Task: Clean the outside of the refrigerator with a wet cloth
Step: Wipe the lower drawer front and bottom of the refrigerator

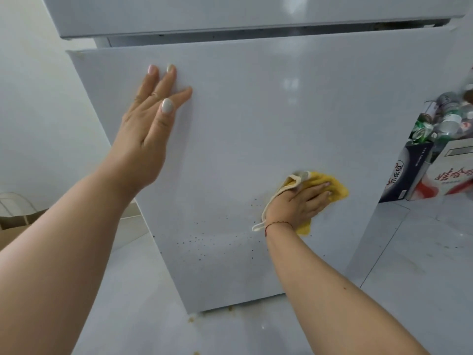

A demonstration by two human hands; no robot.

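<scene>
The refrigerator (256,124) is seen from above, pale grey-white and glossy, with ceiling light reflected on its lower door. A dark gap separates this door from the upper door (230,14), of which only the bottom strip is in view. A scatter of small brown specks (204,239) is spread across the lower part of the door, thickest just left of the cloth.

A yellow cloth (330,187) with a white edge is pressed flat against the door, low and to the right, by the right hand (297,206); the fingers are laid straight and close together over it, and a thin red string is worn at the wrist. The part of the cloth under the palm is hidden. The left hand (148,129) is laid flat on the door's upper left, fingers straight and slightly spread, holding nothing.

A few brown crumbs (192,319) are seen on the pale tiled floor (422,252) at the door's foot. To the right, a printed carton (407,172) heaped with crushed cans and bottles is partly cut off by the frame edge; its print cannot be read clearly. At the far left, a brown cardboard box (15,229) is only partly visible.
</scene>
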